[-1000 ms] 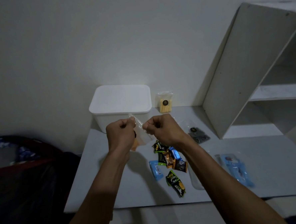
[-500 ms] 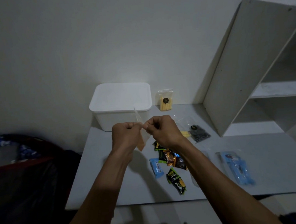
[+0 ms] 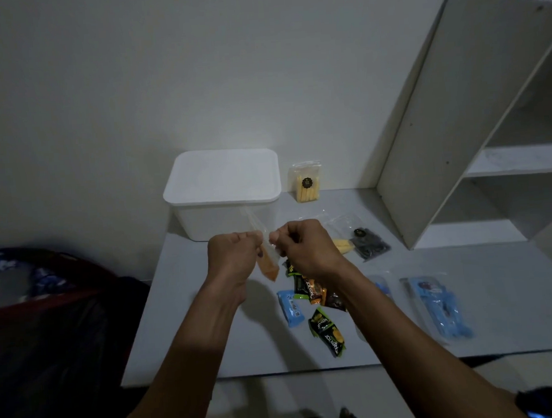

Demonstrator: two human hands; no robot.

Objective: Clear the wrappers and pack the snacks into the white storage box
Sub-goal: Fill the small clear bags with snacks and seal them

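Thin clear crinkly packet (image 3: 266,261) between both fists

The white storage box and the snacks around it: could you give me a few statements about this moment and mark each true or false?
1. The white storage box has its lid on. True.
2. Both hands pinch a clear packet with something orange in it. True: the left hand and the right hand hold it above the table.
3. The packet of yellow sticks lies on top of the box. False: it stands on the table to the right of the box, by the wall.
4. The small green and black snack packs are already inside the box. False: they lie on the table.
5. A blue packet lies right of the arms. True.
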